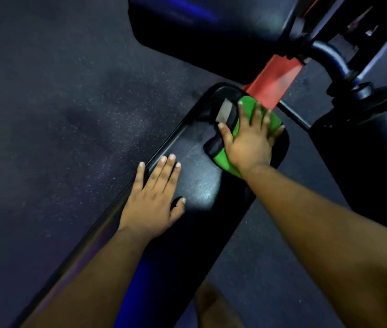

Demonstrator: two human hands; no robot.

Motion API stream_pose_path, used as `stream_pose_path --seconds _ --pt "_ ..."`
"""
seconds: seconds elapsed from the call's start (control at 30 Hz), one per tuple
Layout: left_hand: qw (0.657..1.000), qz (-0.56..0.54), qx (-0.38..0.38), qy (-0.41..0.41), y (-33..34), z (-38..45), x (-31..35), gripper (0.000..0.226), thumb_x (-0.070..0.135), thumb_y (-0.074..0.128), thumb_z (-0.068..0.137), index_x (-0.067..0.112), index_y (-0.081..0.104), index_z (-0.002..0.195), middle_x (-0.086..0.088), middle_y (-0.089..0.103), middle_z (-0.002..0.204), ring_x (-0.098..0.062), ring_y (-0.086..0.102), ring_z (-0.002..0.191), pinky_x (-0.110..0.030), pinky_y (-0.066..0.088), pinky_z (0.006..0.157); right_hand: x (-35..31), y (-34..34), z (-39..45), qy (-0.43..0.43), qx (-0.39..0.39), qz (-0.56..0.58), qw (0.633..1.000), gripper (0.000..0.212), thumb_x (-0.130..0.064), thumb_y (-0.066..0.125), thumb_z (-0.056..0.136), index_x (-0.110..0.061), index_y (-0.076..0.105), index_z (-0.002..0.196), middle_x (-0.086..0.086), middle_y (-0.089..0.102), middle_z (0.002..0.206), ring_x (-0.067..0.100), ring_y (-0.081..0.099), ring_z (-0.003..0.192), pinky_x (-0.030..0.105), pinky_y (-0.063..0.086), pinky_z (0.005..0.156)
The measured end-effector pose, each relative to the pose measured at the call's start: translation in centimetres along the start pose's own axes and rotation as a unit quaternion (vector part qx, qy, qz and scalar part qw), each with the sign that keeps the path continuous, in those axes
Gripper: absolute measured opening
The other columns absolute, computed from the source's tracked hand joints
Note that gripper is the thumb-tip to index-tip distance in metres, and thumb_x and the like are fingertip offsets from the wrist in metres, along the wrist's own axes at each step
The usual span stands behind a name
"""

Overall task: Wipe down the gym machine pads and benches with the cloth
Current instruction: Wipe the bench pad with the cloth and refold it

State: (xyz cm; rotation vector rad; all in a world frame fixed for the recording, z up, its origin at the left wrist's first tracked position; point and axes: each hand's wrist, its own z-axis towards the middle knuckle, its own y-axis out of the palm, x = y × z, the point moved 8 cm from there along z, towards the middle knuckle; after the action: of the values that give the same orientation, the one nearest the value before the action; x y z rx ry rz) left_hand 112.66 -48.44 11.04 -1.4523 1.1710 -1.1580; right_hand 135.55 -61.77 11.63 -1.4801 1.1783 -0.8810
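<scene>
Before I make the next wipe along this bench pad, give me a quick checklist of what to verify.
1. Green cloth under the right hand, fingers spread flat: ok.
2. Cloth lies on the bench pad, at its far end: ok.
3. Left hand flat on the pad, bracing: ok.
4. Left hand clear of a wipe towards you: not ok, it rests on the pad nearer you.
5. Cloth clear of the red frame bar: cannot tell, they sit very close.
</scene>
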Motion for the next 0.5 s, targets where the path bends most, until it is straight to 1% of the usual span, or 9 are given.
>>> stream_pose_path --seconds 0.07,0.17,0.2,0.23,0.27,0.33,0.4,0.43,0.5 --pt "1.0 -0.004 0.001 -0.019 -0.3 0.3 -0.4 0.08 0.053 0.033 0.098 0.006 0.017 0.161 -0.013 0.006 0.17 -0.024 0.007 0.158 -0.062 0.011 0.124 -2.2 0.1 -3.3 -0.037 0.02 -0.007 0.999 0.075 -0.069 0.025 0.099 -0.032 0.013 0.162 0.012 0.011 0.17 0.035 0.005 0.157 0.07 0.004 0.12" --pt "0.999 -0.028 -0.014 -0.036 -0.2 -0.4 -0.7 0.08 0.053 0.036 0.098 0.005 0.02 0.16 -0.013 0.008 0.17 -0.024 0.008 0.158 -0.062 0.011 0.124 -4.5 0.9 -9.1 -0.21 -0.025 -0.026 0.977 0.07 -0.063 0.03 0.099 -0.036 0.017 0.161 0.006 0.017 0.169 0.032 0.011 0.156 0.067 0.008 0.121" --pt "0.999 -0.025 -0.015 -0.033 0.1 -0.8 -0.5 0.08 0.053 0.036 0.098 0.005 0.021 0.16 -0.012 0.009 0.17 -0.024 0.008 0.158 -0.062 0.011 0.124 -4.1 1.0 -8.5 -0.26 -0.042 -0.042 0.964 0.069 -0.063 0.029 0.098 -0.036 0.019 0.161 0.006 0.018 0.169 0.032 0.013 0.156 0.068 0.01 0.121" --pt "0.998 -0.021 -0.013 -0.062 0.9 -2.5 -1.4 0.079 0.053 0.036 0.098 0.005 0.022 0.16 -0.012 0.009 0.17 -0.024 0.008 0.158 -0.062 0.012 0.123 -5.6 1.7 -6.4 -0.311 -0.06 -0.06 0.947 0.069 -0.062 0.028 0.098 -0.034 0.022 0.16 0.007 0.02 0.169 0.032 0.016 0.156 0.069 0.011 0.12" --pt "0.998 -0.017 -0.008 -0.066 0.9 -3.0 -1.4 0.079 0.053 0.037 0.098 0.004 0.023 0.16 -0.012 0.01 0.17 -0.024 0.008 0.158 -0.062 0.013 0.123 -5.5 1.6 -3.3 -0.306 -0.047 -0.074 0.948 0.068 -0.061 0.027 0.098 -0.032 0.024 0.16 0.008 0.021 0.169 0.032 0.017 0.156 0.069 0.012 0.12" --pt "0.998 -0.026 0.001 -0.052 0.2 -2.8 -1.0 0.081 0.052 0.039 0.098 0.004 0.022 0.16 -0.012 0.01 0.17 -0.024 0.008 0.158 -0.062 0.014 0.123 -4.6 -0.9 3.4 -0.185 -0.003 -0.049 0.982 0.067 -0.059 0.029 0.101 -0.028 0.025 0.16 0.01 0.024 0.167 0.031 0.017 0.155 0.067 0.011 0.12" --pt "0.997 -0.019 0.018 -0.067 -0.4 -2.1 -1.3 0.084 0.054 0.038 0.098 0.003 0.015 0.161 -0.013 0.006 0.17 -0.025 0.006 0.158 -0.062 0.012 0.124 -5.9 -1.6 5.1 -0.082 0.014 -0.011 0.996 0.066 -0.059 0.031 0.101 -0.027 0.029 0.159 0.01 0.03 0.164 0.031 0.02 0.154 0.066 0.01 0.121" --pt "0.996 -0.018 0.018 -0.084 -0.3 -2.0 -1.6 0.086 0.055 0.036 0.097 0.002 0.012 0.161 -0.014 0.004 0.17 -0.026 0.005 0.158 -0.062 0.012 0.124 -7.6 -1.0 3.3 -0.091 0.022 -0.022 0.995 0.065 -0.059 0.031 0.101 -0.027 0.032 0.158 0.01 0.033 0.163 0.032 0.022 0.154 0.065 0.009 0.121" --pt "0.993 -0.018 0.033 -0.108 -0.6 -2.4 -1.7 0.087 0.054 0.037 0.097 0.001 0.008 0.161 -0.016 0.004 0.17 -0.028 0.006 0.158 -0.063 0.012 0.123 -11.8 0.4 -2.9 -0.246 0.006 -0.035 0.969 0.065 -0.06 0.033 0.099 -0.03 0.033 0.157 0.006 0.035 0.163 0.03 0.023 0.153 0.063 0.006 0.123"
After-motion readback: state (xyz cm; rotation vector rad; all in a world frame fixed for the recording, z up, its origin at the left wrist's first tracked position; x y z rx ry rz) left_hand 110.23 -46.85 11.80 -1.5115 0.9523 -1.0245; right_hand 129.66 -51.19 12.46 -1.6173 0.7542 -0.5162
